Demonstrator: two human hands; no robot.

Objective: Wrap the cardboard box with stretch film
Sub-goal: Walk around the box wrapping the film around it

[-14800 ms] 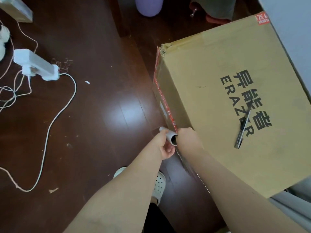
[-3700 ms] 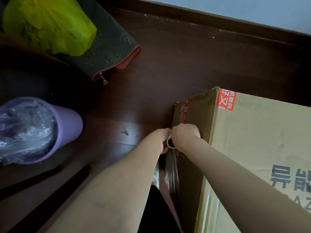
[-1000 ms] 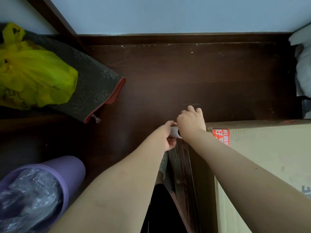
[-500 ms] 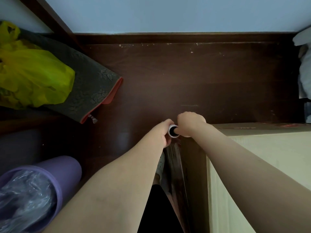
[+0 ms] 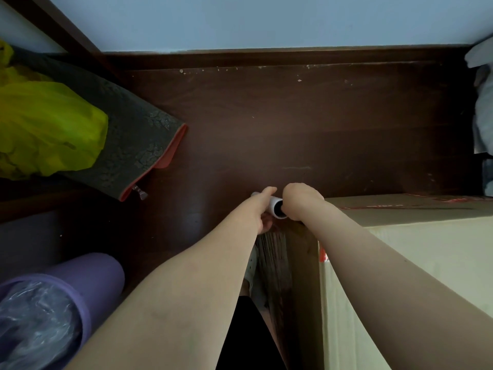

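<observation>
The left hand and the right hand grip a roll of stretch film at the far left corner of the cardboard box. The left hand curls round the outer end with one finger laid along the white tube, and the right hand closes over the open end nearest the box (its fingertips are hidden under the knuckles). A sheet of film runs from the roll back along the box's left side towards the person, lying close against the cardboard. The box stands on the dark wooden floor, its top closed and edged with red tape, with a strip of floor between it and the wall.

The step in hand looks like turning the corner. The next move probably calls for holding the sheet taut while carrying the roll rightward across the far face, in the gap beside the wall.

To the left, a purple bin is lined with crumpled clear plastic; whether anything else lies inside cannot be told. Farther off, a yellow-green bag rests on a dark zipped pouch, and the contents of both are hidden.
</observation>
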